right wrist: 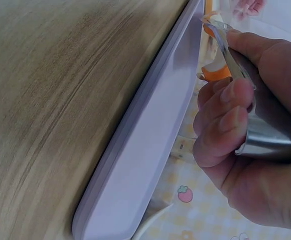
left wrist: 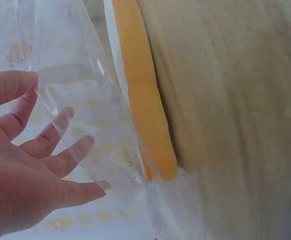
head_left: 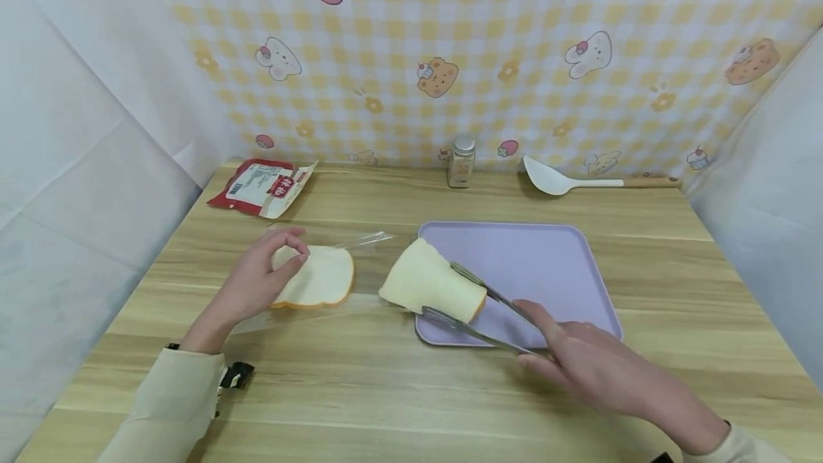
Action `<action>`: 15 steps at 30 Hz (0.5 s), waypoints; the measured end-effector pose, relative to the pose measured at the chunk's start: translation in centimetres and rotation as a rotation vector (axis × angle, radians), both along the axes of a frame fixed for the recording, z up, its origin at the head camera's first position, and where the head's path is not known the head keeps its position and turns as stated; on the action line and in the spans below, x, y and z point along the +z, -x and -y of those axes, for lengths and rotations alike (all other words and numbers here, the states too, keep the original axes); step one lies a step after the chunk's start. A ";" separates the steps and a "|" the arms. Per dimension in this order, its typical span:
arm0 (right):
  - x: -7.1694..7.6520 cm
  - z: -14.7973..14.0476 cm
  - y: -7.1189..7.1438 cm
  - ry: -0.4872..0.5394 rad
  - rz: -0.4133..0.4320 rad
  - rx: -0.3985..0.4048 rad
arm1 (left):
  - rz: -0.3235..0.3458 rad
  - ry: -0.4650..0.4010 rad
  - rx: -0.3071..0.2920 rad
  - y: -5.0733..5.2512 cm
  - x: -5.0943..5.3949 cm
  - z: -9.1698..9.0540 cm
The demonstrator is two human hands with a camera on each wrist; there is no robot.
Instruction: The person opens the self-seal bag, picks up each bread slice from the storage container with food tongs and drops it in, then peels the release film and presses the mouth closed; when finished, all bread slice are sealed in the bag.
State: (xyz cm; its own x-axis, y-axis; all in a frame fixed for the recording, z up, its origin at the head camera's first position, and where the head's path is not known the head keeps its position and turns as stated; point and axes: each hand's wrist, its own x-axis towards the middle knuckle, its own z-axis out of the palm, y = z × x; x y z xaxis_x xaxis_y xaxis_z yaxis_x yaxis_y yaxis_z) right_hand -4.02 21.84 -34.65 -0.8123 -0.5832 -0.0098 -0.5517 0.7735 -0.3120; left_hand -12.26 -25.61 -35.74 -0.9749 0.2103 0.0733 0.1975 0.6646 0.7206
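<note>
My left hand (head_left: 260,274) pinches the edge of a clear plastic film (left wrist: 78,55) between thumb and forefinger, the other fingers spread. A bread slice (head_left: 324,276) lies beside and partly under that hand, its orange crust (left wrist: 144,90) showing in the left wrist view. My right hand (head_left: 598,370) grips metal tongs (right wrist: 273,127), whose two arms lie on either side of another pale bread piece (head_left: 427,281). That piece is over the left edge of the purple tray (head_left: 540,270); whether it touches the tray I cannot tell.
A red and white packet (head_left: 260,188) lies at the back left of the wooden table (head_left: 360,406). Behind the tray stand a small glass shaker (head_left: 461,163) and, to its right, a white spoon with a wooden handle (head_left: 553,178). A checked cloth hangs along the back.
</note>
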 end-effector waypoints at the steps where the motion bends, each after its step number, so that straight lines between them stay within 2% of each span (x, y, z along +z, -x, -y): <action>1: 0.0 0.0 0.0 0.004 -0.008 0.009 | -0.002 0.001 0.001 0.0 0.0 0.0; 7: 0.1 0.1 0.3 0.030 -0.053 0.078 | -0.024 -0.002 0.002 0.0 -0.1 -0.1; 12: 0.4 0.3 0.8 0.027 -0.027 0.111 | -0.051 -0.005 -0.006 0.0 -0.2 -0.1; 15: 0.8 0.5 1.4 0.020 0.019 0.127 | -0.054 -0.005 -0.006 -0.1 -0.2 -0.2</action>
